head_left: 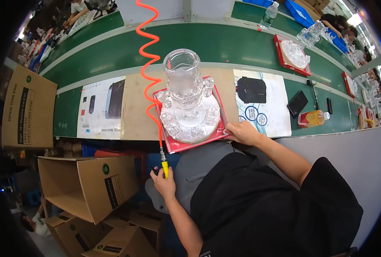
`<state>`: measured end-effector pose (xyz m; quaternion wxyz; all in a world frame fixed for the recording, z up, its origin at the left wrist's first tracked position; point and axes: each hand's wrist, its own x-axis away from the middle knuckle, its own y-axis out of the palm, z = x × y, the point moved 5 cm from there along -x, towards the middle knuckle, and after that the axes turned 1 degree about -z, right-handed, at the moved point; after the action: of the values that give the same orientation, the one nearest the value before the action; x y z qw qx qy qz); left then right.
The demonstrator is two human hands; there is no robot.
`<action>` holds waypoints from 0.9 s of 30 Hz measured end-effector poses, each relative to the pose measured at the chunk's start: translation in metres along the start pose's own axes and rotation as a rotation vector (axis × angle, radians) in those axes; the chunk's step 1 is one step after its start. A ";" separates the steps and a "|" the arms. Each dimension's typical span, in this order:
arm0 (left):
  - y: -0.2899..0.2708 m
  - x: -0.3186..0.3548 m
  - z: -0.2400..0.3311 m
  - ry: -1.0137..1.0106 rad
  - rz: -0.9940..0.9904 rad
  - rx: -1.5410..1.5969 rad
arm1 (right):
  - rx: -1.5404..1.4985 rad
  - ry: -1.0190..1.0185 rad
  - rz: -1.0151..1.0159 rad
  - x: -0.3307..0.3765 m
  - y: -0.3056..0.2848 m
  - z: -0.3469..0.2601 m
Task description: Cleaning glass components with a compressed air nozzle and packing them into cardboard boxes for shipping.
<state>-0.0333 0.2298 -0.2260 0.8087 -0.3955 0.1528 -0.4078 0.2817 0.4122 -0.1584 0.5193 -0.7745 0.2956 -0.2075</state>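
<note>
My left hand (pixel 165 185) is closed round a yellow-and-black air tool (pixel 165 168), below the table's front edge. An orange coiled air hose (pixel 150 70) runs up from the tool's metal coupling. At the right front corner of a shallow red box tray (pixel 182 147), my right hand (pixel 243 132) grips the rim. In the tray stands a clear acrylic ornament (pixel 189 115) with a round base, small figures around it and a tall hollow cylinder (pixel 182 64) rising upright. The tray sits slightly turned and juts over the table edge.
Flattened cardboard (pixel 134 115) covers the green worktable (pixel 66 115). To the right lie a phone (pixel 297 104) and a drink bottle (pixel 312 118). Another red tray (pixel 294 55) and a water bottle (pixel 269 16) stand farther back. Open cartons (pixel 109 184) crowd the lower left.
</note>
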 end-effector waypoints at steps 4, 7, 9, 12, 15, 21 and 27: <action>0.001 0.003 0.001 -0.021 -0.017 -0.035 | -0.051 -0.095 0.029 0.005 -0.005 0.004; 0.000 0.004 0.005 -0.015 -0.006 -0.033 | -0.007 -0.142 0.022 0.008 -0.008 0.001; 0.000 0.004 0.006 -0.013 -0.007 -0.029 | -0.006 -0.159 0.073 0.010 -0.011 -0.002; 0.000 0.004 0.003 0.006 -0.001 -0.035 | -0.040 -0.163 0.092 0.008 -0.017 -0.005; 0.000 0.005 0.003 0.027 0.007 -0.046 | -0.047 -0.181 0.008 0.002 -0.022 -0.004; 0.000 0.004 0.004 0.010 0.005 -0.036 | -0.092 -0.106 -0.135 -0.012 -0.017 -0.001; 0.000 0.005 0.002 0.011 0.014 -0.030 | -0.233 -0.050 -0.066 -0.025 -0.027 -0.007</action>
<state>-0.0291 0.2267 -0.2245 0.8045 -0.4041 0.1662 -0.4022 0.2658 0.4320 -0.1317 0.4258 -0.8439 0.2789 -0.1694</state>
